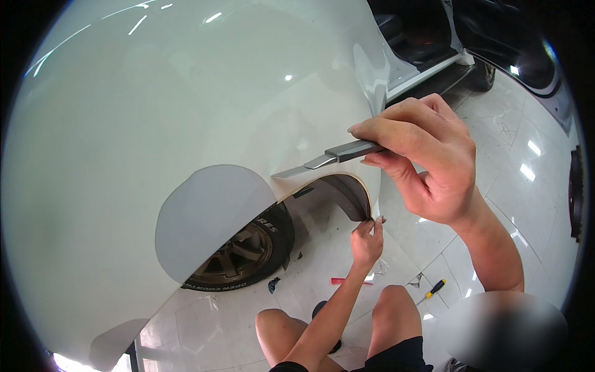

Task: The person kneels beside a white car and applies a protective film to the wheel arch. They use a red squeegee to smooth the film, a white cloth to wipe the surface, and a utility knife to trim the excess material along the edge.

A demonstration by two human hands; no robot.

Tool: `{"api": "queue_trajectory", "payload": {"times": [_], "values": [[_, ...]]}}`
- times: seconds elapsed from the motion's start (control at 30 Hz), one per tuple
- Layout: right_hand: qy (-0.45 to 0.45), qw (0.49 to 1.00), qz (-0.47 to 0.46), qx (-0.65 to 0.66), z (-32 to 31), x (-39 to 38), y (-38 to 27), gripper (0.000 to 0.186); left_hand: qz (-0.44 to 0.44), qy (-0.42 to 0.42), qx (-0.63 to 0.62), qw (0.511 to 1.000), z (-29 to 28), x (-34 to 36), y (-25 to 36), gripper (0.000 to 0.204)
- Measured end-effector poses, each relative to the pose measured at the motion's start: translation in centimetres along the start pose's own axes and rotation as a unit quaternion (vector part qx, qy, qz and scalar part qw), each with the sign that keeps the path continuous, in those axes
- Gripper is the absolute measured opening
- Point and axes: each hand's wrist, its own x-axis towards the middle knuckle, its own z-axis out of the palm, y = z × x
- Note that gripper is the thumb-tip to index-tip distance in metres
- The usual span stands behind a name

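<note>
My right hand (427, 161) grips a utility knife (356, 150) with a grey metal body, fingers and thumb around its rear end. Its long blade points left, and the tip lies at or just over the white car panel (204, 105), above the wheel arch's edge. Lower down, my left hand (367, 245) pinches the lower right end of the pale arch edging (369, 198); whether that is film or trim is unclear. Left of the blade, a grey sheet (207, 211) covers part of the wheel opening. Its straight slanting edge crosses the tyre (282, 239).
Wrinkled film (372, 68) hangs by the open door sill (434, 74) at upper right. On the tiled floor (520, 142) lie a yellow-and-black screwdriver (437, 288), a red tool (347, 281) and dark scraps (273, 284). My knees (393, 313) are close below the left hand.
</note>
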Motion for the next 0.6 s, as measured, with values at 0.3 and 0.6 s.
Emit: {"api": "queue_trajectory", "payload": {"times": [0.3,0.6], "values": [[-0.010,1.000,0.002,-0.016,-0.7,0.3,-0.5,0.021,0.007,0.014,-0.004,1.000,0.1,0.0,-0.9,0.024],[-0.006,0.999,0.031,-0.010,0.5,-1.3,0.2,0.019,-0.003,0.000,-0.001,1.000,0.3,-0.2,-0.6,0.023]]}}
